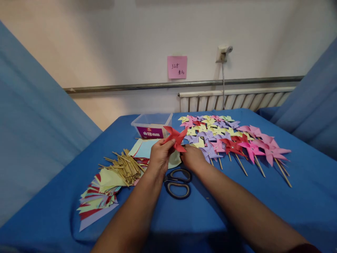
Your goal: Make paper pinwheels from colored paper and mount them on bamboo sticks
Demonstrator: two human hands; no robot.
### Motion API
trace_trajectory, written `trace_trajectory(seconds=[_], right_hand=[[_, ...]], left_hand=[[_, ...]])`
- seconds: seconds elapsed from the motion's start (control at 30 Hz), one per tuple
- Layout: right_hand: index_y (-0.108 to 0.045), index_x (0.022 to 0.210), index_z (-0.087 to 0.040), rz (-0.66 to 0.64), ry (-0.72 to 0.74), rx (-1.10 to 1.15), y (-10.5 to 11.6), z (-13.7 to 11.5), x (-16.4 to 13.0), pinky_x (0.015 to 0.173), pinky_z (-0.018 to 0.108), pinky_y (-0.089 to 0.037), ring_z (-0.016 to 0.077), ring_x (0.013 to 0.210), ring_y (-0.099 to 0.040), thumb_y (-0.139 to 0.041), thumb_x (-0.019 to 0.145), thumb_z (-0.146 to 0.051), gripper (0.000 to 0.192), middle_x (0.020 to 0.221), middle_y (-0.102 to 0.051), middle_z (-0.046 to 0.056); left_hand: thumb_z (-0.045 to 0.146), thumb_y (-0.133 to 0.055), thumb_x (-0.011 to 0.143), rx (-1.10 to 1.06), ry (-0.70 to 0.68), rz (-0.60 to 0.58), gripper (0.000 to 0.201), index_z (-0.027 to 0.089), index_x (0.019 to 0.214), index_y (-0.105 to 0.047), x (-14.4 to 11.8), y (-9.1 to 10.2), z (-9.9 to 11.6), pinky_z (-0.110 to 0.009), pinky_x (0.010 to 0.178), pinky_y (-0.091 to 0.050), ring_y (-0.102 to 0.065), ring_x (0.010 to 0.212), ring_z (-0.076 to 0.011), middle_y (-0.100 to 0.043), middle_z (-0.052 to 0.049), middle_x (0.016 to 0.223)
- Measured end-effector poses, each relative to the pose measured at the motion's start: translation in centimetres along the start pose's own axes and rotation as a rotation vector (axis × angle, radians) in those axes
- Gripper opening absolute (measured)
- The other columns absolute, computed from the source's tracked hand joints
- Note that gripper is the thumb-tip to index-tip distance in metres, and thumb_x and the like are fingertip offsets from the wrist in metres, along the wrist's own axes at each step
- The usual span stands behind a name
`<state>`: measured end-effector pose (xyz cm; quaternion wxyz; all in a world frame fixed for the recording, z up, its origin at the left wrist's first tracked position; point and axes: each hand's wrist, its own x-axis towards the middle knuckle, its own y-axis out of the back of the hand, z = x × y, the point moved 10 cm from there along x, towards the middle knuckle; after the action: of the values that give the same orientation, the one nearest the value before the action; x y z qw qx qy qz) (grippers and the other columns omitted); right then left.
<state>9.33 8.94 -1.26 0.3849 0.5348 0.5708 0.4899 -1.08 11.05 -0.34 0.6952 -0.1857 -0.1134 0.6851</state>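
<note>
My left hand (159, 154) pinches a red paper pinwheel (176, 139), raised over the middle of the table; no stick shows on it. Close by on the right, my right hand (194, 157) is low, near the tabletop. Its fingers point away and are mostly hidden, so what they touch does not show. Between my forearms lies a pair of scissors (179, 183) with dark handles, its blades covered by my left arm. Paper sheets (143, 149) and a pile of thin wooden sticks (126, 168) are left of my left hand.
A clear plastic box (154, 126) with a purple label stands behind the sheets. Fanned coloured paper pieces (98, 198) lie front left. Many finished pinwheels (218, 137) on sticks cover the right side of the blue tablecloth (195, 218). Blue curtains (34, 123) hang at both sides.
</note>
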Motion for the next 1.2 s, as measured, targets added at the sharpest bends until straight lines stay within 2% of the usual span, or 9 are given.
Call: trace_trajectory(seconds=[0.5,0.63,0.8,0.9,1.03,1.2], right_hand=[[-0.067,0.104,-0.018,0.002,0.054,-0.002,-0.4,-0.1,0.1,0.076,0.033,-0.047,0.0260,0.094,-0.065,-0.046,0.087,-0.016,0.027,0.103,-0.068,0.013],[-0.064,0.107,-0.018,0.024,0.015,0.025,0.1,0.5,0.2,0.075,0.030,-0.045,0.0242,0.095,-0.064,-0.043,0.091,-0.021,0.027,0.106,-0.067,0.012],[-0.064,0.101,-0.019,0.071,-0.051,0.171,0.8,1.7,0.4,0.072,0.027,-0.042,0.0208,0.093,-0.064,-0.043,0.093,-0.026,0.024,0.104,-0.068,0.009],[-0.063,0.098,-0.019,0.125,-0.073,0.333,0.7,2.5,0.4,0.068,0.025,-0.041,0.0182,0.086,-0.065,-0.049,0.090,-0.025,0.018,0.095,-0.071,0.006],[-0.062,0.082,-0.020,0.215,-0.097,0.694,0.0,3.6,0.6,0.062,0.023,-0.042,0.0146,0.071,-0.062,-0.056,0.084,-0.031,0.012,0.079,-0.070,0.001],[-0.056,0.067,-0.019,0.230,-0.149,1.270,-0.9,5.1,0.7,0.050,0.022,-0.039,0.0116,0.050,-0.050,-0.068,0.070,-0.047,0.030,0.055,-0.057,-0.004]], left_hand=[[0.022,-0.083,0.051,-0.009,-0.008,0.006,0.029,0.012,0.073,-0.066,0.2,0.0,0.0,-0.025,0.064,-0.050,-0.063,0.059,-0.0129,-0.068,-0.003,0.068],[0.022,-0.083,0.052,-0.013,-0.008,0.001,0.029,0.012,0.074,-0.067,0.0,-0.1,0.1,-0.025,0.063,-0.050,-0.062,0.058,-0.0125,-0.068,-0.003,0.067],[0.022,-0.083,0.051,-0.025,-0.005,0.002,0.030,0.012,0.075,-0.067,-0.1,-0.1,0.0,-0.025,0.062,-0.049,-0.061,0.057,-0.0125,-0.068,-0.003,0.067],[0.022,-0.083,0.051,-0.011,-0.006,0.001,0.030,0.013,0.073,-0.067,-0.1,-0.1,0.0,-0.026,0.063,-0.049,-0.062,0.058,-0.0129,-0.068,-0.003,0.067],[0.022,-0.083,0.051,-0.008,-0.002,0.006,0.029,0.013,0.072,-0.066,-0.1,-0.1,0.1,-0.026,0.062,-0.049,-0.061,0.057,-0.0127,-0.067,-0.002,0.066],[0.024,-0.083,0.049,-0.005,-0.010,0.040,0.030,0.014,0.071,-0.065,-0.1,0.1,0.3,-0.026,0.060,-0.049,-0.061,0.055,-0.0133,-0.067,-0.002,0.065]])
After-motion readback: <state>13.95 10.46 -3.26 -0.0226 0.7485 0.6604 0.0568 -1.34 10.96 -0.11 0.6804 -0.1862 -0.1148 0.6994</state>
